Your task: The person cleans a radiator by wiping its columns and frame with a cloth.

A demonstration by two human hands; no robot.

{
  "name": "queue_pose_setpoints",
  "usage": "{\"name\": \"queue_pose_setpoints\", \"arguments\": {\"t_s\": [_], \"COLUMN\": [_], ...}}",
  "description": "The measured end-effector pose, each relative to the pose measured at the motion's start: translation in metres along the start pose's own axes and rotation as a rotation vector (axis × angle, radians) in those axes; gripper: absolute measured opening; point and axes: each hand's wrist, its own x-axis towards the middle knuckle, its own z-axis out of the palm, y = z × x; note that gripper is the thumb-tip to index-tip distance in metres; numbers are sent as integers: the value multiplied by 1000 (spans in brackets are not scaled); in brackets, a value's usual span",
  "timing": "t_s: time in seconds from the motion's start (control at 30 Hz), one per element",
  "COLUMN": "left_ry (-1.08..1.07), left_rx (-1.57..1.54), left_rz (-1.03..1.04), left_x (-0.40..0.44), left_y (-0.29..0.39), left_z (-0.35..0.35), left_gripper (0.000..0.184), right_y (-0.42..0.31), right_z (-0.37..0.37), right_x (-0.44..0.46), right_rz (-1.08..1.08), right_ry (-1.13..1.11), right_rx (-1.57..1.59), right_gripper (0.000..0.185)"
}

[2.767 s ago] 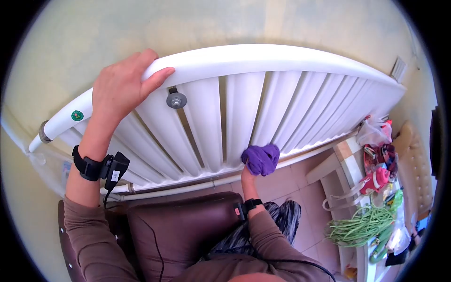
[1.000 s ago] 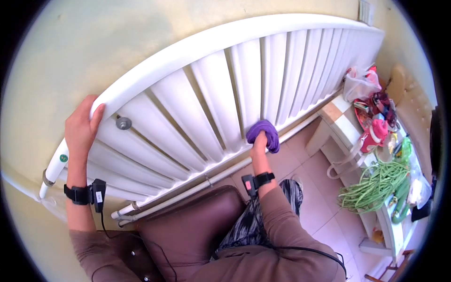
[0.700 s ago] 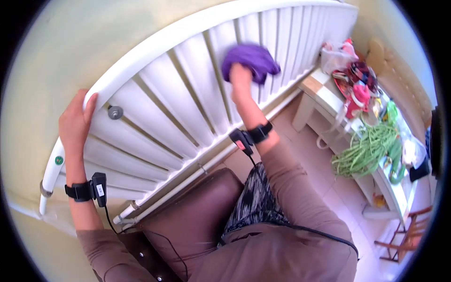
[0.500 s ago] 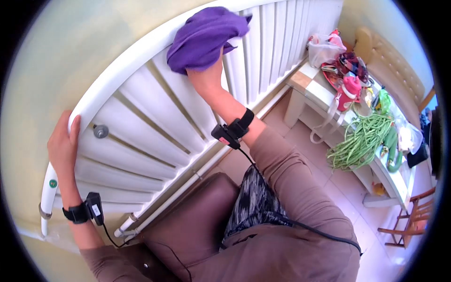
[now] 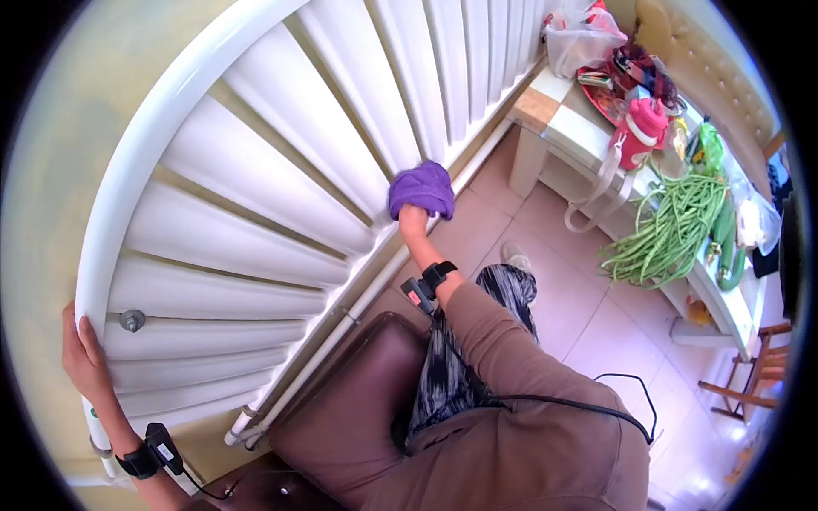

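A white radiator (image 5: 256, 162) with upright fins runs along the wall. My right hand (image 5: 414, 220) presses a purple cloth (image 5: 423, 187) against the lower end of the fins, close to the bottom pipe. The cloth is bunched and covers most of my right fingers. My left hand (image 5: 83, 353) rests around the radiator's rounded top rail at the left, thumb on the near side and the other fingers behind it. A round metal knob (image 5: 132, 321) sticks out of the fins beside my left hand.
A white pipe (image 5: 341, 332) runs below the radiator. A brown padded seat (image 5: 349, 383) is beneath me. At the right, a low table (image 5: 588, 128) holds green beans (image 5: 669, 230), a pink bottle (image 5: 639, 132) and bags; a wooden chair (image 5: 754, 370) stands near it.
My right hand has moved the purple cloth from the top rail down to the bottom of the fins. My left hand still holds the rail; the view has shifted.
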Motion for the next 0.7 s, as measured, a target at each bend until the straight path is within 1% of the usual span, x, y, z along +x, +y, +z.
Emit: {"name": "queue_pose_setpoints", "arguments": {"t_s": [0.03,0.07,0.1,0.17,0.23,0.3,0.37,0.43,0.5,0.57,0.6,0.63,0.7], "left_ry": [7,15,15,-23,-22,-2,10,11,10,10,9,29,44], "left_rx": [1,2,2,-56,-45,-49,-15,-21,-21,-27,-28,-12,5], "left_rz": [-4,-10,-8,-49,-55,-59,-33,-33,-33,-16,-10,3,14], "left_x": [0,-1,-2,0,0,2,1,2,2,1,0,0,-1], "left_y": [1,1,2,13,17,18,13,15,17,20,17,11,5], "left_z": [1,1,-1,-4,-6,-5,-1,-3,-4,-5,-4,-1,1], "left_gripper": [35,34,34,33,33,33,32,32,32,32,32,33,33], "right_y": [-3,-6,-7,-27,-56,-100,-160,-172,-220,-258,-255,-254,-247], "right_z": [-4,-8,-14,-44,-77,-108,-137,-114,-152,-178,-151,-148,-146], "right_x": [2,5,9,42,82,130,168,214,241,248,264,267,254], "right_rz": [-62,-74,-73,489,1020,898,620,28,-248,-338,-537,-516,-479], "right_ry": [-19,24,25,-82,-191,-240,-155,-116,-90,35,488,378,276], "right_rx": [-367,-292,-292,420,1149,1014,1022,208,-170,-78,55,-27,173], "right_gripper": [39,38,38,37,37,43,43,39,35,27,21,23,36]}}
